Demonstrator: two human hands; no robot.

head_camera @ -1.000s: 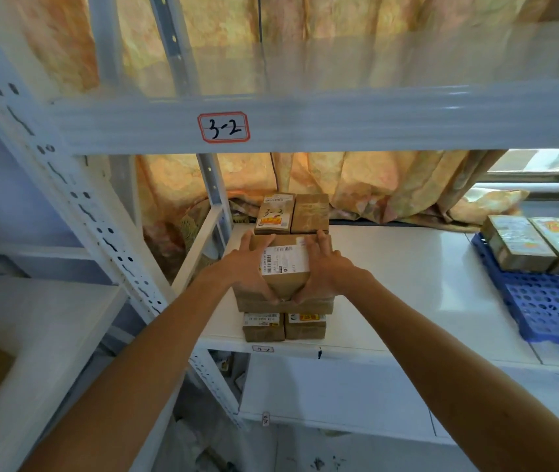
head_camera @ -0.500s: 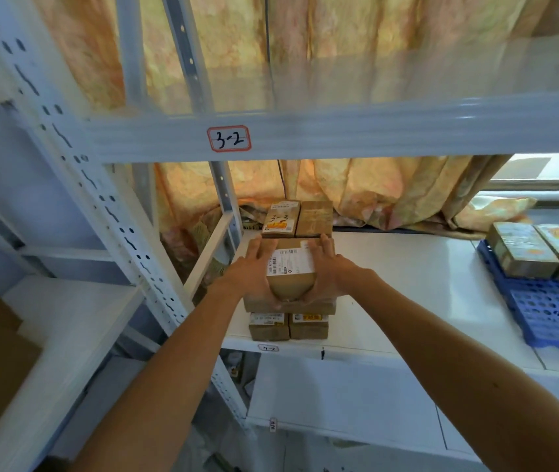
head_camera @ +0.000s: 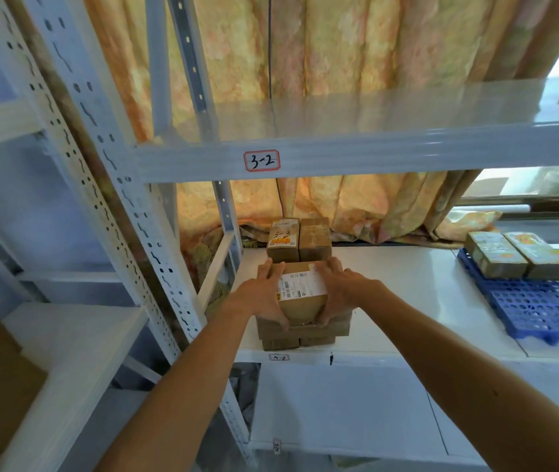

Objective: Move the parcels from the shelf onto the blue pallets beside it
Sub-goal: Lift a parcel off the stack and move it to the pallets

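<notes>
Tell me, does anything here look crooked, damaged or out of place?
Nothing looks damaged or spilled. The labelled parcel, gripped by the left hand and right hand, looks roughly square to the stack below. Only the curtain is untidy: its hem bunches onto the back of the shelf.

Thumbs of left hand (head_camera: pixel 260 295) and right hand (head_camera: pixel 343 290) a little farther apart on the labelled parcel (head_camera: pixel 302 304) than before

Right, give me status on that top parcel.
Left hand and right hand grip brown cardboard parcel with white label, one each side. Parcel at the cardboard stack, not yet on blue plastic pallet. Two wrapped parcels on pallet's back edge.
</notes>
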